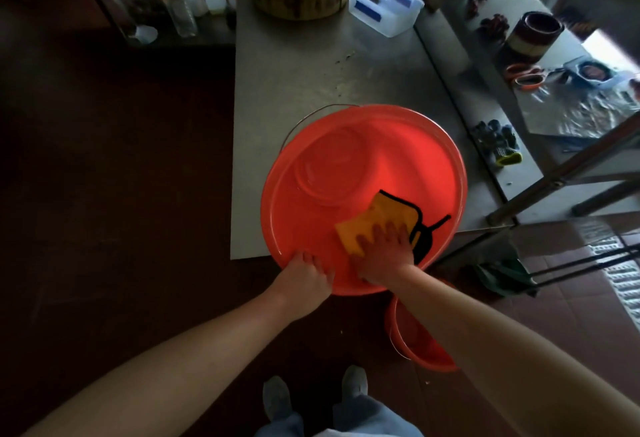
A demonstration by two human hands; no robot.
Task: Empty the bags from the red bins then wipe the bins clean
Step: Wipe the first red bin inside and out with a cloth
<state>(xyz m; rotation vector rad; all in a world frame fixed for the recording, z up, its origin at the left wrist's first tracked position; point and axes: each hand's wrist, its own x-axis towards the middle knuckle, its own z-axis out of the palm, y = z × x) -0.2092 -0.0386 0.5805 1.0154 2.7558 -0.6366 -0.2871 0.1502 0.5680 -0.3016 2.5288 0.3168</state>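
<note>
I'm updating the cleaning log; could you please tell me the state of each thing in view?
Red bin: on the table, no bag inside.
Yellow cloth: pressed flat on the bin's inside.
Left hand: grips the bin's rim.
Right hand: fingers straight, presses the cloth.
Second red bin: on the floor.

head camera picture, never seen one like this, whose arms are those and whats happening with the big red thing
There is no machine here. The camera sits on a person's head and looks down, so the arms are the wearer's own. The left hand holds the rim of a red bin that rests on a steel table, its mouth facing the camera. The right hand presses a yellow cloth flat against the bin's inside. No bag shows in it. A second red bin sits lower, near the feet. Farther back lie a clear tub and scissors.
</note>
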